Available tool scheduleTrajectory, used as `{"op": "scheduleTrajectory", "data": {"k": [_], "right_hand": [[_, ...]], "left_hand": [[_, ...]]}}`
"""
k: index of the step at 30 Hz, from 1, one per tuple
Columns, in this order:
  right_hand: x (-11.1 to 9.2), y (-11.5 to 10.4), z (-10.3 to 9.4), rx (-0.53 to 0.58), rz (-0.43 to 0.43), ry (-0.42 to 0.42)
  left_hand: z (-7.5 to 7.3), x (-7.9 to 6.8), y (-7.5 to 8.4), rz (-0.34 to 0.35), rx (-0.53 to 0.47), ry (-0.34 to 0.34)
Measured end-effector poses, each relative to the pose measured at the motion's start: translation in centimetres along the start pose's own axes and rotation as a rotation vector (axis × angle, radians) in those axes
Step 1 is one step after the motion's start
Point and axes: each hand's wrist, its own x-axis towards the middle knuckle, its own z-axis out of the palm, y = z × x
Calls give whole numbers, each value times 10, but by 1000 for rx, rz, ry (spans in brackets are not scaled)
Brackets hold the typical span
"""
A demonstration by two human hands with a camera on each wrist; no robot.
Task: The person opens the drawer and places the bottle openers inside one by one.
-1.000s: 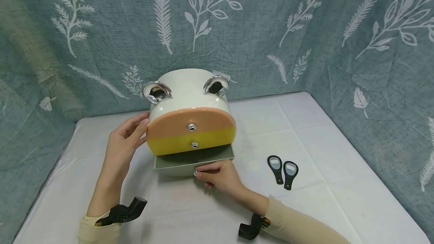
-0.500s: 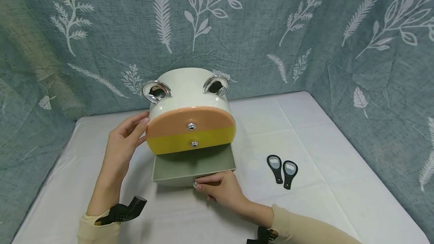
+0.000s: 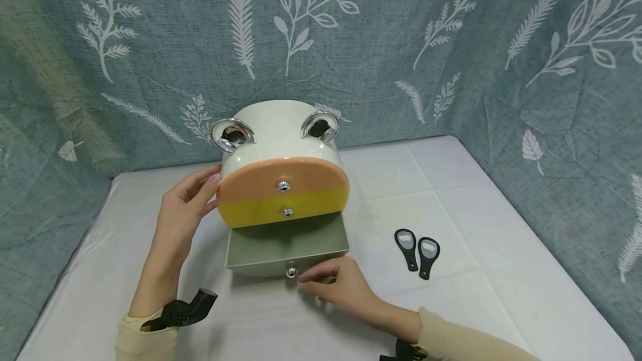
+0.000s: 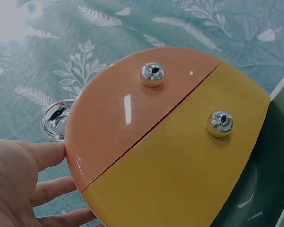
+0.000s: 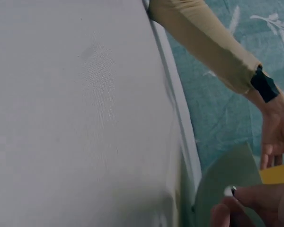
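Note:
A frog-faced drawer box (image 3: pixel 281 132) in glossy white stands on the table, with an orange upper drawer (image 3: pixel 261 178) and a yellow middle drawer (image 3: pixel 256 213), both closed. Its green bottom drawer (image 3: pixel 251 268) is pulled out; the visible inside is bare. My left hand (image 3: pixel 183 210) touches the box's left side, its fingers extended along the edge in the left wrist view. Just right of the drawer's silver knob (image 3: pixel 292 272) is my right hand (image 3: pixel 346 288), thumb and index finger loosely bent and holding nothing. The right wrist view shows little of that hand (image 5: pixel 262 201).
Two small black paddle-shaped things (image 3: pixel 405 244) with greyish oval ends lie side by side to the right of the box. Silver ring eyes (image 3: pixel 320 127) stick up from the box top. A leaf-patterned curtain (image 3: pixel 381 71) hangs behind the white-covered table (image 3: pixel 481 227).
The bottom drawer has slid farther out toward me. My right hand has let go of its knob and moved slightly right. The left hand stays on the box.

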Motion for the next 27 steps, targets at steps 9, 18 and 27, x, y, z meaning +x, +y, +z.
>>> {"op": "scheduleTrajectory", "data": {"k": [9, 18, 27], "right_hand": [[-30, -20, -57, -161, -39, 85], [-31, -29, -141, -207, -32, 139], [-23, 9, -220, -372, -84, -27]], "left_hand": [[0, 1, -1, -4, 8, -3], [0, 2, -1, -10, 9, -3], [0, 0, 0, -1, -19, -7]]}}
